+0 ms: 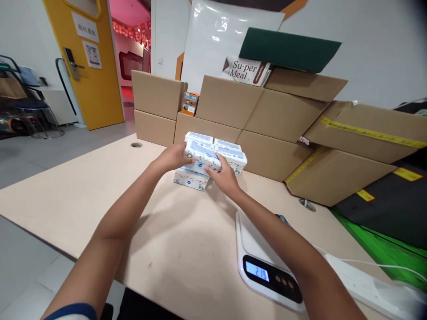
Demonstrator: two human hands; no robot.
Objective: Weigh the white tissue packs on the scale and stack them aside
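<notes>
A white tissue pack [203,154] with blue lettering and a leafy print is gripped at both ends, at the front of a stack of similar packs. My left hand [174,156] is closed round its left end. At its right end, my right hand [225,176] has thumb and fingers closed on the front edge. Other tissue packs [235,156] sit behind and to the right of it. A lower pack [189,179] lies beneath, on the table. Whether the held pack rests on those below cannot be made out.
A white kitchen scale [245,242] with a lit display sits under my right forearm. Cardboard boxes [216,102] form a wall along the back of the wooden table [83,186]. A white power strip [360,284] and cable lie at the right. A yellow door [96,89] stands open behind.
</notes>
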